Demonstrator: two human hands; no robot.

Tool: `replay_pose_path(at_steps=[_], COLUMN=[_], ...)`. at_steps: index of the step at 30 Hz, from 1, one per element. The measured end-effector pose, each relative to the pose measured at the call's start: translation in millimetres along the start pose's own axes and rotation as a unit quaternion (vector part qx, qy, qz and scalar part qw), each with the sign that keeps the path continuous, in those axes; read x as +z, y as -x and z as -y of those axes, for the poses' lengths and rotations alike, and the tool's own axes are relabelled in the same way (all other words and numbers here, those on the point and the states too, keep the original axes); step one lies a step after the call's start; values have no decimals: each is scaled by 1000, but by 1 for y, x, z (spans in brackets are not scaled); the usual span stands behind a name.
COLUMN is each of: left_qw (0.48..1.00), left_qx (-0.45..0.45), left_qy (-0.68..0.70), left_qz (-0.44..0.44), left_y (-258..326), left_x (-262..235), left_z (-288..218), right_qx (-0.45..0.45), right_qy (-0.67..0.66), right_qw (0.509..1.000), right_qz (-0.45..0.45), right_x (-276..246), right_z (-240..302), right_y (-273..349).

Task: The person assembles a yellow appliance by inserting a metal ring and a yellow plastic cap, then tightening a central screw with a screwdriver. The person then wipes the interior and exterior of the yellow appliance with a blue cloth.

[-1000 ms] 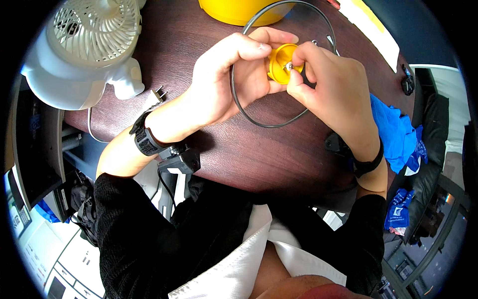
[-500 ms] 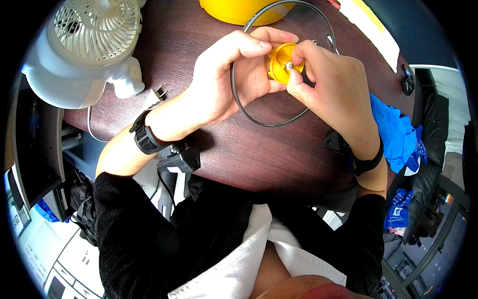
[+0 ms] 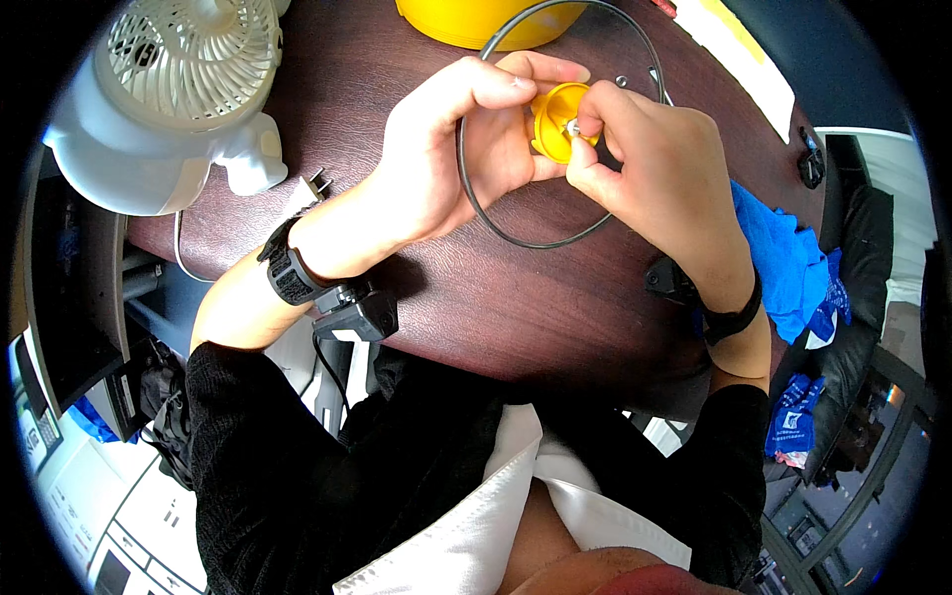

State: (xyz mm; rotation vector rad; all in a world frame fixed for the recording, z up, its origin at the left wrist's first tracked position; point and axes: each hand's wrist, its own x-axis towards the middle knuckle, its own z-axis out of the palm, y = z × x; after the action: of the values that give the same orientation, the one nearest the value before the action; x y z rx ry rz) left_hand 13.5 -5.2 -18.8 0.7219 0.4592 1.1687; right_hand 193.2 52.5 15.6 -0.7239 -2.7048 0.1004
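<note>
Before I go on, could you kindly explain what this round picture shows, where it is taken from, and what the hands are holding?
The picture comes from a wide fisheye camera on a person's head, looking down, so edges bend. There is no machine, only two bare hands. The left hand grips a small yellow knob; the right hand pinches a small metal piece at its middle, probably a screw. They work inside a dark ring, seemingly a glass lid's rim, on the brown table. A white fan stands left, a blue cloth lies right.
</note>
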Motion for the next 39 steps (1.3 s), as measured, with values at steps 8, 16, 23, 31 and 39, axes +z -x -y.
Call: replay_pose_path(at_steps=[8, 16, 23, 31, 39], left_qw=[997, 999, 999, 999, 998], left_qx=[28, 15, 16, 24, 18], left_qy=[72, 31, 21, 16, 46], left_qz=[32, 27, 24, 18, 34], left_y=[0, 0, 2, 1, -1], left_x=[-3, -4, -3, -2, -1], left_z=[1, 3, 0, -1, -2], right_qx=[-6, -31, -7, -11, 0], right_qy=[2, -42, -87, -68, -76], right_qw=[1000, 999, 995, 996, 997], right_qz=[4, 15, -54, -60, 0], right_x=[-4, -3, 3, 2, 0], right_z=[-1, -8, -8, -4, -11], right_y=[-1, -1, -2, -2, -1])
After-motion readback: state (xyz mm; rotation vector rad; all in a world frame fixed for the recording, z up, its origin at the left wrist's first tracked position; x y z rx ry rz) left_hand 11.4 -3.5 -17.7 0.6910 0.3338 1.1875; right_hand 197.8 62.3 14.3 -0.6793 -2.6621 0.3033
